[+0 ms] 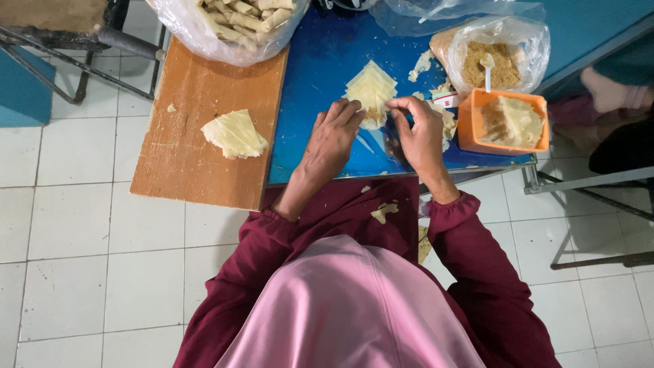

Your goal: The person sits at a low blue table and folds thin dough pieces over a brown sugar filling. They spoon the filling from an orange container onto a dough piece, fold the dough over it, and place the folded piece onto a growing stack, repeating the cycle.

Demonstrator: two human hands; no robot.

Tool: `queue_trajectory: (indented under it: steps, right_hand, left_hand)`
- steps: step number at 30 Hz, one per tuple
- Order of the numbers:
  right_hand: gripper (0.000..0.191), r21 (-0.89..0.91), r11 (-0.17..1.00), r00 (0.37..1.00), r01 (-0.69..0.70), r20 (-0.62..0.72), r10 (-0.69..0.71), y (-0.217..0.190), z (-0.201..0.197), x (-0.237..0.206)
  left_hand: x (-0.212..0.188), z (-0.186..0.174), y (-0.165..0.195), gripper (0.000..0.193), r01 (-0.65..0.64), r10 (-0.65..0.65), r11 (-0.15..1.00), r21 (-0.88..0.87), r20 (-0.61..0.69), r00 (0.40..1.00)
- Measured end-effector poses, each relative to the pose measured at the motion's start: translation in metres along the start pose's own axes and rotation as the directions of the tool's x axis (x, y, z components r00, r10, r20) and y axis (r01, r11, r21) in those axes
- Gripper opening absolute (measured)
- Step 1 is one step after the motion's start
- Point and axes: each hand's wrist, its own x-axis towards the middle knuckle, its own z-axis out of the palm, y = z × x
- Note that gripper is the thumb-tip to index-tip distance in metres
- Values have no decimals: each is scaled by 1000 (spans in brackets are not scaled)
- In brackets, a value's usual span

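A stack of pale yellow pastry sheets (371,87) lies on the blue table (320,61). My left hand (332,140) and my right hand (421,133) both pinch the near end of the top sheet, where a bit of brown filling shows between the fingertips. A second stack of pale sheets (234,133) rests on the wooden board (197,102) to the left.
An orange tub (470,123) with pale paste sits right of my hands. Behind it stands a clear bag of brown crumbly filling (492,65) with a white spoon. A plastic bag of rolled pastries (235,24) lies at the top. Metal chair frames stand on the tiled floor at both sides.
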Motion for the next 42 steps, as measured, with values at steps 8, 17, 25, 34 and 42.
queue_trajectory:
  steps: [8,17,25,34,42]
  right_hand:
    - [20,-170,979,994,113,25,-111,-7,-4,-5]
    - [26,-100,993,998,57,27,-55,-1,-3,-6]
    - [13,-330,942,998,65,42,-54,8,4,-3]
    - [11,-212,977,999,-9,42,18,16,-2,-1]
    - [9,-101,995,1000,-16,-10,15,12,3,-1]
  left_hand:
    - [5,-3,2,33,-39,39,999,-3,-16,999]
    - [7,-5,2,34,-48,47,998,-48,-25,999]
    - [8,-2,4,40,-55,54,998,-23,-33,998]
    - [20,7,8,42,-48,48,996,73,1,999]
    - [21,9,11,40,-54,55,993,109,0,998]
